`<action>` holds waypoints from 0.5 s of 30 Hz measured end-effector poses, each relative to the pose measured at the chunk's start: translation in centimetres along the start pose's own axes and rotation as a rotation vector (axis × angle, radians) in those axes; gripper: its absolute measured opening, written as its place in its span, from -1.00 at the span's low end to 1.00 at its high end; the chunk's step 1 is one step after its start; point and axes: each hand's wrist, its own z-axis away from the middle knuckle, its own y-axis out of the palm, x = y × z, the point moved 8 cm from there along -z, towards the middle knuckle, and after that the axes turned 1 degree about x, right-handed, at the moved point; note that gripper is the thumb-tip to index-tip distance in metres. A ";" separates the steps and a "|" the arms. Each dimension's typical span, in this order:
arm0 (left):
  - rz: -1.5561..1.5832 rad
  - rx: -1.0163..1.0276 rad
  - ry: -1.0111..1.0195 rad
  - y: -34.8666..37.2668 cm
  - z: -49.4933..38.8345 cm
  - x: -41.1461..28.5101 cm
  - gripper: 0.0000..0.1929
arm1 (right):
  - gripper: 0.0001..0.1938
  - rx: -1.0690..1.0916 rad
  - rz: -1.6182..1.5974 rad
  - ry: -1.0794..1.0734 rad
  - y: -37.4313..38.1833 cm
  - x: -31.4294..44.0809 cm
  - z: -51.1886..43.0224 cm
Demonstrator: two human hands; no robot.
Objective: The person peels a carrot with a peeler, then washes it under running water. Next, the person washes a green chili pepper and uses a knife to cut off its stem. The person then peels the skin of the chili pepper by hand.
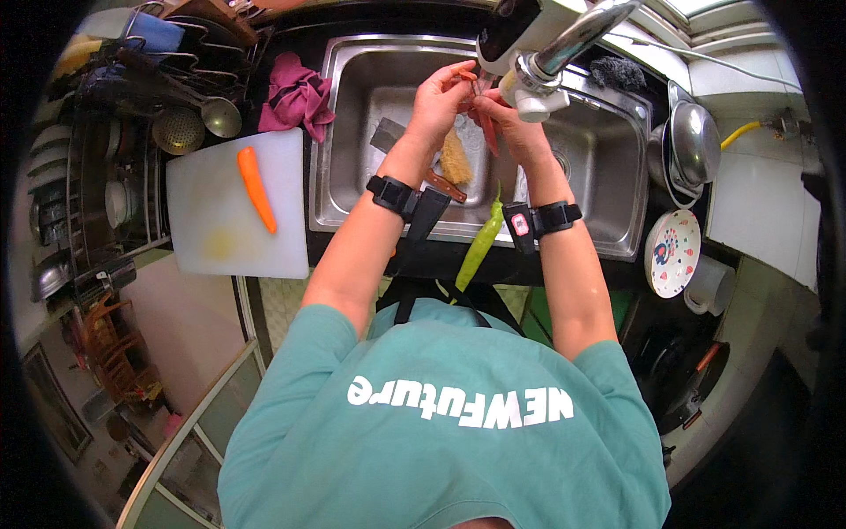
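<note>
Both my hands are raised over the double stainless-steel sink [344, 86], just beneath the faucet [532, 82]. My right hand [509, 122] grips a red-handled tool [488, 135], which looks like a peeler, its handle slanting down. At the tool's upper end, the fingers of my left hand [436, 99] pinch it beside a small orange bit [468, 75]. The fingers partly hide the tool's head. Below my left wrist, a cleaver [390, 135] with a wooden handle lies in the left basin next to a tan scrubber [455, 159]. A long green pepper [481, 241] rests across the sink's front rim.
A peeled-looking carrot [256, 188] lies on a white cutting board [198, 172] left of the sink. A crumpled magenta cloth [294, 99] sits behind it. On the right stand metal pans [694, 142] and a patterned bowl [673, 254]. Ladles [221, 116] hang at the left rack.
</note>
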 end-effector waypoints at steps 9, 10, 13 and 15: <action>-0.256 0.151 0.139 1.7 -0.1 -0.2 -0.83 | -0.54 -0.099 -0.165 0.061 -0.7 0.4 0.3; -0.287 0.129 0.139 1.7 -0.2 -0.1 -0.84 | -0.54 -0.081 -0.194 0.061 -0.5 0.3 0.1; -0.161 -0.001 0.108 0.3 -0.3 -0.4 -0.83 | -0.64 0.000 -0.169 0.108 0.2 -0.4 0.0; -0.131 -0.070 0.163 -0.6 -0.4 -1.2 -0.79 | -0.69 0.026 -0.116 0.176 0.4 -1.1 0.4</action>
